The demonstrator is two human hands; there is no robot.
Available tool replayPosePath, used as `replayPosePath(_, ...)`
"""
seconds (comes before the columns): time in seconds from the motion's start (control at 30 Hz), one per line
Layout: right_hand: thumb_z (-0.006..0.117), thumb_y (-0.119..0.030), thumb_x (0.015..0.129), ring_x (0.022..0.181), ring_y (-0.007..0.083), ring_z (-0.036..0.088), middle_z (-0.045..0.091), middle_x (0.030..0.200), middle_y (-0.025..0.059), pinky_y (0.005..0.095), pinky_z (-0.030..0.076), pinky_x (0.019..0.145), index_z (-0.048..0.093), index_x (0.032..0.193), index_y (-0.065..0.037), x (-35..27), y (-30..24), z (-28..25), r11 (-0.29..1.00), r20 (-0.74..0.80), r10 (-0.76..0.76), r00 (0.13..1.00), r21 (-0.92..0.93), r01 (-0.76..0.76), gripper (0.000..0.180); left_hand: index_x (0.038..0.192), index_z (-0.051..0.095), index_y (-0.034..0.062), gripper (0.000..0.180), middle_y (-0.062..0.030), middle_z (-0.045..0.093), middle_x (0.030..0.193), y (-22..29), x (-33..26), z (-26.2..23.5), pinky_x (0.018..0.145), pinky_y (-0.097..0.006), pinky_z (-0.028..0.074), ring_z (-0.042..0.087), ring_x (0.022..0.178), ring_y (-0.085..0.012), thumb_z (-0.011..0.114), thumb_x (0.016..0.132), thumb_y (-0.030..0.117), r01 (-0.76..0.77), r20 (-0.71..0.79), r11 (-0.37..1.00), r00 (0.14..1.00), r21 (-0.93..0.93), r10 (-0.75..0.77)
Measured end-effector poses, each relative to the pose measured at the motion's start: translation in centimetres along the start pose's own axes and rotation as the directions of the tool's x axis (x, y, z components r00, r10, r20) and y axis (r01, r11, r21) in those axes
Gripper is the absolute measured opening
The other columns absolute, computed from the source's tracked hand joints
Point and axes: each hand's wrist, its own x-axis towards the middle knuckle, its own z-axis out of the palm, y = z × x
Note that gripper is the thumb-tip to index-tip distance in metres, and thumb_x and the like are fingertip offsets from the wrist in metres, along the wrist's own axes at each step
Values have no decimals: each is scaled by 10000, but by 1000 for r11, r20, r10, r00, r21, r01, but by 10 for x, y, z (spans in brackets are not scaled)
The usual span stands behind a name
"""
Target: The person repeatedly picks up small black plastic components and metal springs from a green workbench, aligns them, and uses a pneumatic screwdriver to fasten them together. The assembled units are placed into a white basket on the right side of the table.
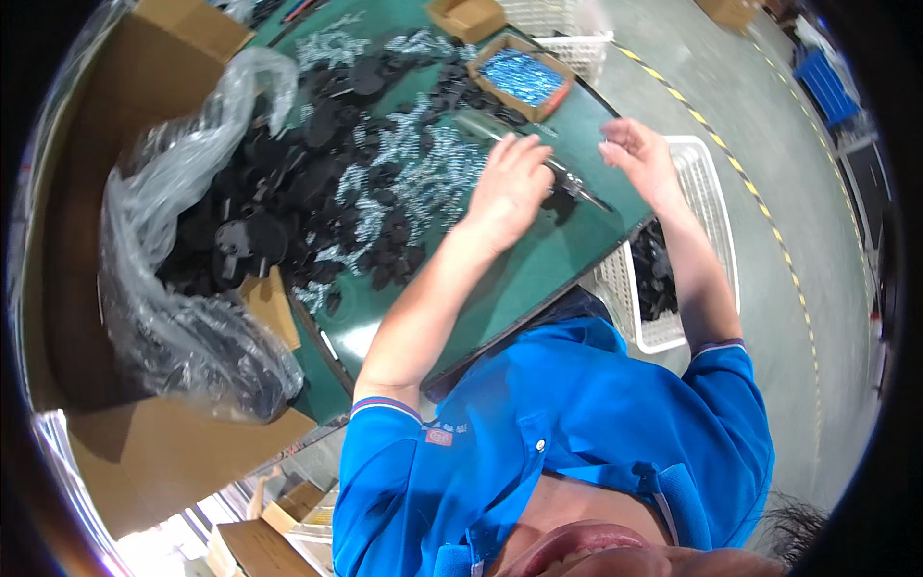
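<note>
My left hand (508, 192) is closed round the body of a slim powered screwdriver (577, 186), which lies aslant over the green tabletop with its thin bit towards the lower right. Just under the tool sits a small black part (561, 207), partly hidden by my fingers. Off to the right, my right hand (639, 159) is raised near the table's edge, thumb and fingertips brought together. Whatever sits in that pinch is too small to name. Many small shiny metal springs (423, 178) and round black plastic parts (361, 82) lie in a spread heap left of my left hand.
A cardboard box of bluish metal pieces (524, 77) stands at the table's far edge. At left, a big carton (106, 212) holds a clear plastic bag (154, 250) beside more black parts. A white basket (707, 192) with black pieces stands right of the table, before yellow-and-black floor tape (735, 163).
</note>
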Motion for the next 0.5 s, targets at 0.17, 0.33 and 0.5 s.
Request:
replayPosePath(0.17, 740, -51, 801, 782, 226, 674, 685, 883, 96, 312, 529, 690, 735, 971, -33, -83, 6, -5, 895, -132, -200, 971, -427, 126, 171, 886, 606, 55, 251, -132, 663, 1182, -20, 5, 19, 1066, -483, 427, 585, 1199, -331, 751, 681, 48, -10, 23, 997, 1000, -78, 12)
replayPosePath(0.33, 768, -149, 765, 1166, 259, 570, 677, 1090, 23, 489, 349, 1056, 740, 900, -123, -111, 20, 26, 710, -196, -381, 903, -688, 150, 140, 880, 609, 55, 288, -120, 677, 1149, -18, 2, 19, 1035, -473, 462, 611, 1164, -320, 770, 646, 6, 0, -30, 995, 1000, -99, -3)
replayPosePath(0.5, 748, -147, 796, 1244, 269, 534, 680, 1144, 14, 525, 290, 1102, 736, 900, -113, -109, 26, 40, 708, -232, -367, 901, -697, 109, 110, 878, 608, 51, 288, -121, 679, 1143, -18, 5, 19, 1032, -474, 466, 614, 1157, -325, 774, 647, 2, 12, -40, 994, 999, -111, -17)
